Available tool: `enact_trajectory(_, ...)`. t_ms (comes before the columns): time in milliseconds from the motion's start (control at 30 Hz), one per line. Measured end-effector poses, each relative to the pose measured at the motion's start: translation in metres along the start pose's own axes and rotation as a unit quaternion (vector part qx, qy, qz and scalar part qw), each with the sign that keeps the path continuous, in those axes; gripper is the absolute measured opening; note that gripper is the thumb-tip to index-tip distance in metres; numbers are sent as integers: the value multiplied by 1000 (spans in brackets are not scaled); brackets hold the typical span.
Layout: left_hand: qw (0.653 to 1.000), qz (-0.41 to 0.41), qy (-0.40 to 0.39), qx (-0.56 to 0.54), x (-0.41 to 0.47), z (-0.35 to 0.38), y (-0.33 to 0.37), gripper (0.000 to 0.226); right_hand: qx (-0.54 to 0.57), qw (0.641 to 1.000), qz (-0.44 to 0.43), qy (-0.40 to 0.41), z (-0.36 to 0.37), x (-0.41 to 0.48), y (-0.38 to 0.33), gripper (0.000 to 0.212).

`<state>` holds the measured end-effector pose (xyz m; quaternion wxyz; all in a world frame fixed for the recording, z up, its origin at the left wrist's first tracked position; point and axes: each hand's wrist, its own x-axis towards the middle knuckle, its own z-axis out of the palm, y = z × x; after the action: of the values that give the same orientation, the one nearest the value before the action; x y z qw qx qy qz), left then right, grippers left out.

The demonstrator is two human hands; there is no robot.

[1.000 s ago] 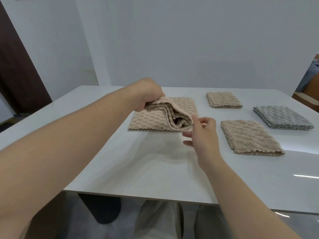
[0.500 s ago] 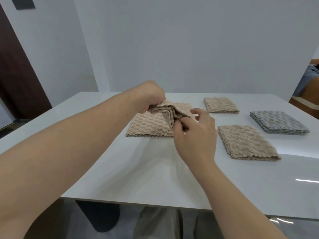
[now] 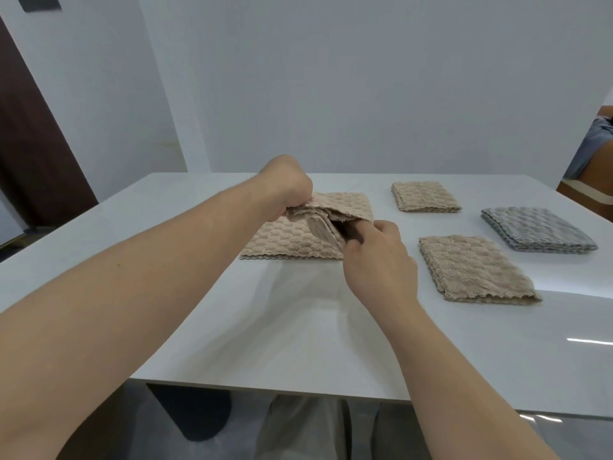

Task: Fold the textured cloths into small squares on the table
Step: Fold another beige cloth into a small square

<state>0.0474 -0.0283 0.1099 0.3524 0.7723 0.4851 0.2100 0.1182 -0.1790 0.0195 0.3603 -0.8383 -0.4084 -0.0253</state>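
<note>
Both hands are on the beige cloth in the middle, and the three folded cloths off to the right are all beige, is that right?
Not quite: in the head view only two folded ones are beige, the far cloth and the near cloth; the third is a grey cloth. The left hand and right hand do both hold the middle cloth.

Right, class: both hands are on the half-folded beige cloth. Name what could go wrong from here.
1. The left hand grips several bunched layers of the beige cloth off the table; one could slip, leaving an uneven fold.
2. The right hand pinches at the open fold; pulling might drag the lower layer askew on the glossy top.
3. The right forearm passes near a folded beige square and might nudge it.
</note>
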Motion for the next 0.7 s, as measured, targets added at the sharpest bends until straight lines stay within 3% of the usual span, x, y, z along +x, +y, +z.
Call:
enact_trajectory(200,999,-23,-7,-40,1,-12,-6,26,-135,985,-105,-36,-5,-1,10,46)
enact_trajectory(300,998,-34,-21,-55,-1,-19,-7,25,-200,967,-155,18,-2,-6,12,67)
enact_trajectory(467,997,-39,-40,-61,-6,-23,-14,26,-153,944,-260,136,10,0,20,32)
enact_trajectory(667,990,-64,-63,-105,-7,-41,-29,7,-46,918,-350,179,17,-3,17,3)
enact_trajectory(700,989,-64,-69,-115,-6,-45,-34,13,-45,917,-354,181,17,-4,14,9)
